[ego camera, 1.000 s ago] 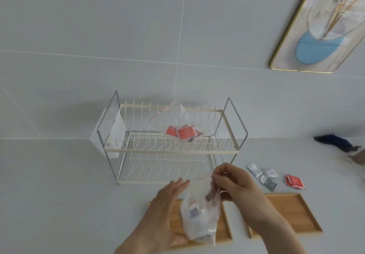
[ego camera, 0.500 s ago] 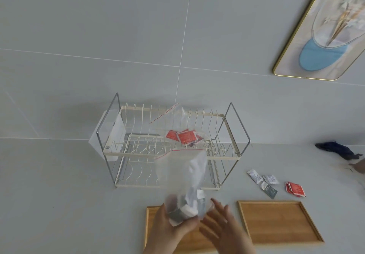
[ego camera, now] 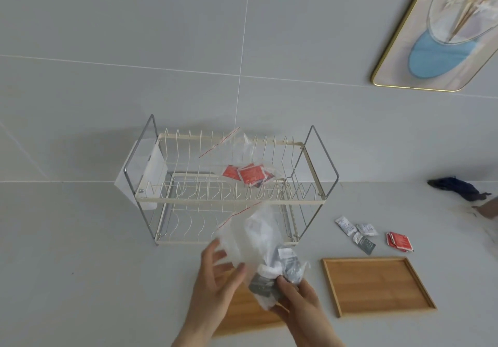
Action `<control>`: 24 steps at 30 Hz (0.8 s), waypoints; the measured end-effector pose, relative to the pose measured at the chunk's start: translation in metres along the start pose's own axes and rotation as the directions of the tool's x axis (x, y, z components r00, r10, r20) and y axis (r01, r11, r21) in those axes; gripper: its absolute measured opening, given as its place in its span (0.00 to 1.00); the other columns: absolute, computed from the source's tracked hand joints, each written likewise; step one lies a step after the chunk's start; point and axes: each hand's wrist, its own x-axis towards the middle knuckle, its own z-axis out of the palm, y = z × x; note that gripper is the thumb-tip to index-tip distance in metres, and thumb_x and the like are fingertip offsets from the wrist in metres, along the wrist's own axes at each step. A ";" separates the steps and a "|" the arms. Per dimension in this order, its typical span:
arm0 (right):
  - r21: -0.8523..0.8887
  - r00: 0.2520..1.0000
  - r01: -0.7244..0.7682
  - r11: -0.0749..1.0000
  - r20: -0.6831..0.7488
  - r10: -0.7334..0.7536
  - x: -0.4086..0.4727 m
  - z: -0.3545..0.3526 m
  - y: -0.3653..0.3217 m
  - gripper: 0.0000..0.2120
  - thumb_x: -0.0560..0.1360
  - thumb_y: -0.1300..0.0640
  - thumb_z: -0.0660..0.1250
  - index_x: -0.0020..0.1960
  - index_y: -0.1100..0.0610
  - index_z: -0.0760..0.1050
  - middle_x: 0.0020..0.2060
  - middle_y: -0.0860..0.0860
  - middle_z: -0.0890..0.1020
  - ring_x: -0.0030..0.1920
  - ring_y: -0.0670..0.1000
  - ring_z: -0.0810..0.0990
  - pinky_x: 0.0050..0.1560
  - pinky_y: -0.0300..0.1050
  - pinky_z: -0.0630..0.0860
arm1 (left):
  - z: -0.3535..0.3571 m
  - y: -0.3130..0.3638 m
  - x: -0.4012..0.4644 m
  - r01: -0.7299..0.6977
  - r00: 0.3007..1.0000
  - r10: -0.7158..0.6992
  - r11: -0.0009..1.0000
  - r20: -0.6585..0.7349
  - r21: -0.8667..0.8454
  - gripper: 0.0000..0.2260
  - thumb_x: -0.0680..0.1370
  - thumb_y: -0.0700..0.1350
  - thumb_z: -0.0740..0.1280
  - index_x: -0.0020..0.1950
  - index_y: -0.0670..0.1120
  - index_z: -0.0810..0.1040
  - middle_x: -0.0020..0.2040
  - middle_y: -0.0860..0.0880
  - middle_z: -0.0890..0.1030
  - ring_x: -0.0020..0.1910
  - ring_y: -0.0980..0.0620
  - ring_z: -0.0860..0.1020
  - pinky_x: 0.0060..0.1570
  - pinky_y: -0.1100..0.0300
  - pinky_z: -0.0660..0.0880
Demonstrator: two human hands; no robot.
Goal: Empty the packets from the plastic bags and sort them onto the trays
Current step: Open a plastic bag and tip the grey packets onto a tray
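Note:
A clear zip bag [ego camera: 256, 238] with grey and white packets [ego camera: 285, 268] bunched at its bottom stands upright above the left wooden tray [ego camera: 242, 317]. My right hand [ego camera: 299, 303] grips the bag's lower end around the packets. My left hand [ego camera: 218, 282] touches the bag's left side with its fingers spread. A second clear bag [ego camera: 242, 152] with red packets [ego camera: 249, 174] lies on the top tier of the wire rack [ego camera: 229, 199]. The right wooden tray [ego camera: 377, 284] is bare.
Loose white and grey packets [ego camera: 355, 232] and red packets [ego camera: 400, 241] lie on the counter behind the right tray. A dark blue cloth [ego camera: 455, 187] sits at the far right by the wall. A framed picture [ego camera: 442, 28] hangs upper right.
The bag passed from my left hand's grip to my right hand, which now holds its bottom. My left hand has opened and moved to the bag's left side. The bag leans slightly right.

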 end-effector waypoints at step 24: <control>-0.904 0.824 0.378 0.202 0.229 -0.519 0.014 -0.007 -0.027 0.02 0.76 0.51 0.72 0.46 0.46 0.83 0.33 0.40 0.82 0.34 0.43 0.77 0.34 0.39 0.73 | -0.007 -0.035 0.034 -0.129 0.989 0.047 0.744 0.142 0.655 0.15 0.78 0.48 0.68 0.64 0.59 0.75 0.58 0.60 0.81 0.60 0.59 0.79 0.58 0.62 0.75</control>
